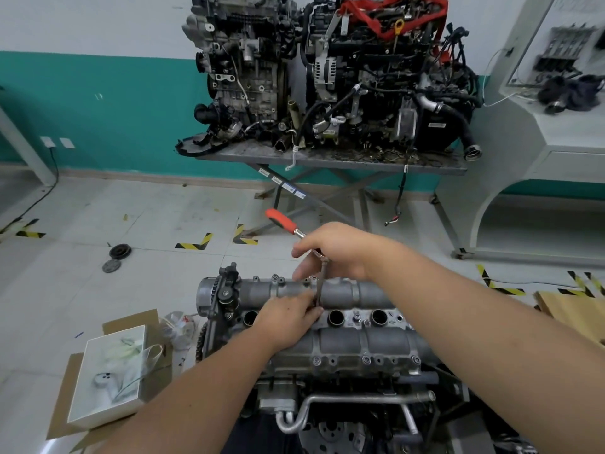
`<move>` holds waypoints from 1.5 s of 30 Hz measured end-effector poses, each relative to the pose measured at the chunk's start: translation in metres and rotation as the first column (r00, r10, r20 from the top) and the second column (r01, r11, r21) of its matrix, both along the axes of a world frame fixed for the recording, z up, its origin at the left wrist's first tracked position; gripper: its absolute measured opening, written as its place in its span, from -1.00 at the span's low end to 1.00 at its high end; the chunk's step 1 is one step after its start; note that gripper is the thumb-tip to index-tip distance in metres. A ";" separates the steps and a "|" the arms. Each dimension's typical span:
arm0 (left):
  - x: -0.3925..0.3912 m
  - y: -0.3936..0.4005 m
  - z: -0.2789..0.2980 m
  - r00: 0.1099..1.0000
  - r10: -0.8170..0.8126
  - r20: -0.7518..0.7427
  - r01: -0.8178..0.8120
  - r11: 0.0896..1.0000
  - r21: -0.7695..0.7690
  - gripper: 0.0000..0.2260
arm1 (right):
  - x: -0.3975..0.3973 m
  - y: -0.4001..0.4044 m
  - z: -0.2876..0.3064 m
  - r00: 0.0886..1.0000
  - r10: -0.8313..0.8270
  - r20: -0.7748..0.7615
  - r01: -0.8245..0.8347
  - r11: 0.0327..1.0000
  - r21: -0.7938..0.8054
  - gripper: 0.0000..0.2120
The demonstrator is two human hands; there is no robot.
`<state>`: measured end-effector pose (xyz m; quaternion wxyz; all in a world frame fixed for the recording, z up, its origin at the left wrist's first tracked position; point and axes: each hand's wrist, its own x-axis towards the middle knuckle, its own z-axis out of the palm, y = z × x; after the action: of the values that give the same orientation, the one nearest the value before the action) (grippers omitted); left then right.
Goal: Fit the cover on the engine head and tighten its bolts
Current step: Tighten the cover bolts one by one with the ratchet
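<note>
1. The cover is already sitting on the engine head, low in the middle of the view, right in front of the person. It looks like cast metal: heavy, rigid, not something that would flex or shift under a hand.

2. The right hand is wrapping its fingers round the metal shank of the ratchet, close to its head. The red handle is sticking out free toward the far left.

3. A long extension is dropping down from the ratchet to a bolt between the two cam humps. I cannot see the bolt itself.

4. The left hand is lying on the cover, its fingers pinching the lower end of the extension, steadying it on the bolt.

5. My guess is that the slim steel extension will want to tip off the bolt, so holding it low makes sense. For real torque the rubbery red handle would give better leverage and grip than the smooth shank.

6. Several small bolts are showing along the near edge.
</note>
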<state>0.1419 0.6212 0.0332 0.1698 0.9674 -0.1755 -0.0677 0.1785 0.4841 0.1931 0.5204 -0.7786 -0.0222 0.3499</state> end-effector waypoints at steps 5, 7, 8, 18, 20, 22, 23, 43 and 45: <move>-0.003 0.002 0.005 0.996 0.019 -0.085 -0.023 0.999 -0.043 -0.78 | -0.014 0.011 -0.024 0.854 -0.348 -0.386 0.515 0.665 0.541 -0.80; -0.002 0.001 0.007 0.994 0.027 -0.109 -0.034 0.997 -0.064 -0.78 | -0.019 0.014 -0.031 0.809 -0.411 -0.420 0.585 0.499 0.639 -0.82; -0.002 0.001 0.007 0.993 0.031 -0.115 -0.039 0.997 -0.069 -0.78 | -0.023 0.015 -0.036 0.812 -0.451 -0.371 0.567 0.457 0.686 -0.82; -0.007 -0.005 0.008 0.983 0.170 -0.071 -0.179 0.973 -0.143 -0.66 | -0.035 0.020 -0.070 -0.050 0.141 0.989 0.146 0.980 -0.132 -0.71; -0.002 -0.005 0.003 0.989 0.087 0.116 -0.073 0.990 -0.121 -0.64 | -0.031 0.019 -0.056 -0.103 0.343 0.934 0.225 0.922 -0.314 -0.72; -0.001 -0.002 0.001 0.999 -0.036 0.028 0.034 0.998 0.054 -0.66 | -0.032 0.018 -0.041 -0.050 0.544 0.837 0.292 0.810 -0.509 -0.73; 0.001 -0.001 -0.001 0.997 -0.080 -0.017 0.082 0.983 0.162 -0.66 | -0.033 0.019 -0.032 0.043 0.631 0.775 0.304 0.730 -0.612 -0.63; -0.010 -0.011 0.006 0.982 0.189 -0.002 -0.189 0.982 -0.015 -0.68 | -0.027 0.004 -0.050 0.883 -0.467 0.047 0.310 0.655 0.689 -0.79; -0.010 -0.011 0.005 0.983 0.184 -0.010 -0.184 0.983 -0.009 -0.66 | -0.032 0.002 -0.058 0.675 -0.433 0.597 0.137 0.869 0.475 -0.76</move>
<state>0.1322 0.6098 0.0386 0.1807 0.9783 -0.0848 -0.0552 0.1460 0.4861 0.1347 0.6681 -0.7243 -0.1583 -0.0632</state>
